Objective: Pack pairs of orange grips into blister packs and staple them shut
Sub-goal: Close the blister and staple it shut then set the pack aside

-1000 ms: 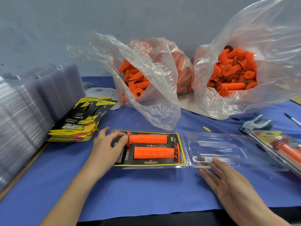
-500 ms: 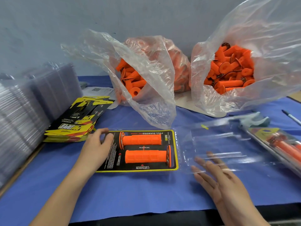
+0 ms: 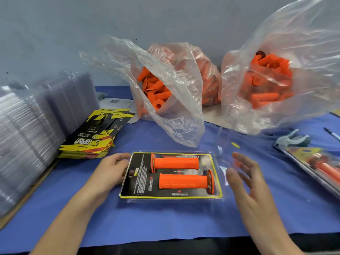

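Orange grips (image 3: 176, 162) sit head-to-tail in the blister pack (image 3: 171, 199) on the counter (image 3: 165, 218), so both flared ends fit. Left hand (image 3: 110, 168) pinches the pack's left edge, pinning it I guess. At its right edge the right hand (image 3: 246, 181), fingers spread flat, backs the upright clear lid (image 3: 223, 142), ready to fold it over.

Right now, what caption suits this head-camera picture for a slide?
Two orange grips lie in a blister pack; the left hand holds its edge, the right hand open beside its raised clear lid.
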Demonstrator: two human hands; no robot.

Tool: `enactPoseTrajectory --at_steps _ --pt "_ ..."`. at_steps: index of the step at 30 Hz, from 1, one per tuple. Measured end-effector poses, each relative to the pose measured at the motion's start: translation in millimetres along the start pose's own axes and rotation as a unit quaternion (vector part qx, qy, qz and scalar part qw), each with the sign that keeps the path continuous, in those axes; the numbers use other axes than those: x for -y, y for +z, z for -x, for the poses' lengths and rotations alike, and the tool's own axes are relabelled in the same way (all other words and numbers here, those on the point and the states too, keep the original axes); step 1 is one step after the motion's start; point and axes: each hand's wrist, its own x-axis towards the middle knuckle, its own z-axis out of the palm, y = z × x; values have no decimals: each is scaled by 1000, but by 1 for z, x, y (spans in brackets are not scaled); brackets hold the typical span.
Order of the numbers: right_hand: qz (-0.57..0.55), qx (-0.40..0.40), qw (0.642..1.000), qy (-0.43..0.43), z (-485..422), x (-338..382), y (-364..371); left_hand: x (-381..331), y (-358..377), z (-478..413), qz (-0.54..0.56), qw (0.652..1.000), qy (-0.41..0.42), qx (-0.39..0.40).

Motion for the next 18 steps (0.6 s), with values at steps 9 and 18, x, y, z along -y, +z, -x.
enactPoseTrajectory --at_steps 9,18 --pt "267 131 929 -220 -1 -2 14 -4 6 11 91 993 -16 76" --pt "399 179 835 -333 -4 -13 12 -7 1 3 193 973 -86 97"
